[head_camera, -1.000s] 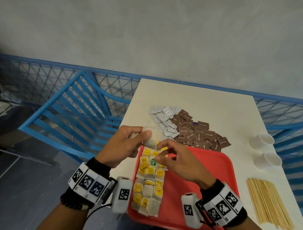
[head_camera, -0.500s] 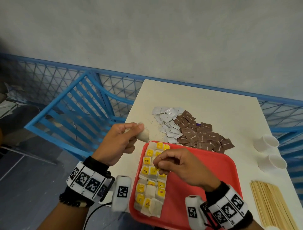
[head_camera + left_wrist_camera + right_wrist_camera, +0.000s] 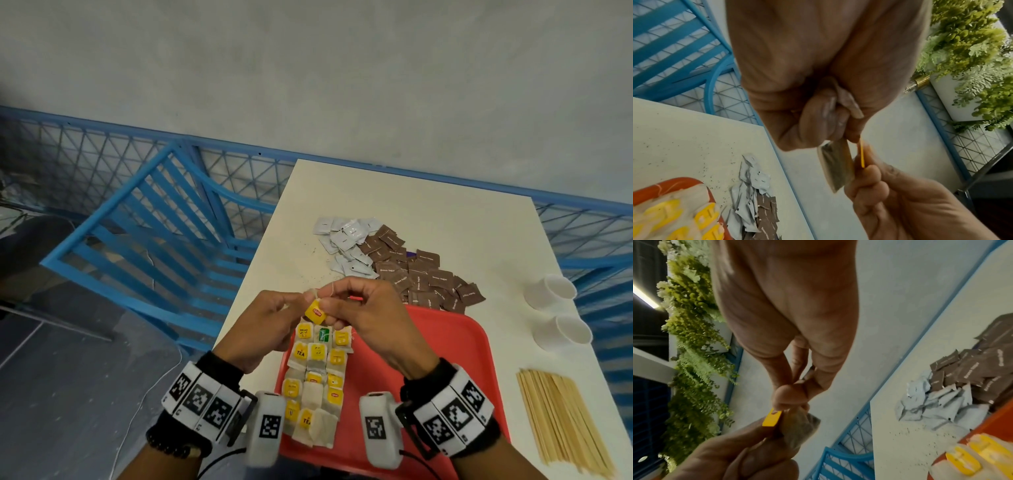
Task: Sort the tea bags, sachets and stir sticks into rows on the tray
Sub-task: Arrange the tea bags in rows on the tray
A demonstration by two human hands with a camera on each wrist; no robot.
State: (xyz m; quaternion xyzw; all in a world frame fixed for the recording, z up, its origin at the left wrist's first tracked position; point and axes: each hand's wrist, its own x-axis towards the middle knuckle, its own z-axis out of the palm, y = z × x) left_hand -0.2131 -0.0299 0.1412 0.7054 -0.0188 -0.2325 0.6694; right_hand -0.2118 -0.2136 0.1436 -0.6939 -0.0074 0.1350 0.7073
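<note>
From left to right, we see the left hand pinching a tea bag above the red tray's far-left corner, the right hand pinching its yellow tag, then sachets and stir sticks on the table.

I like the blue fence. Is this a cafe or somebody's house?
Probably a cafe terrace. Sugar sachets lie heaped on the table, with paper cups and stir sticks; a blue fence runs alongside.
</note>
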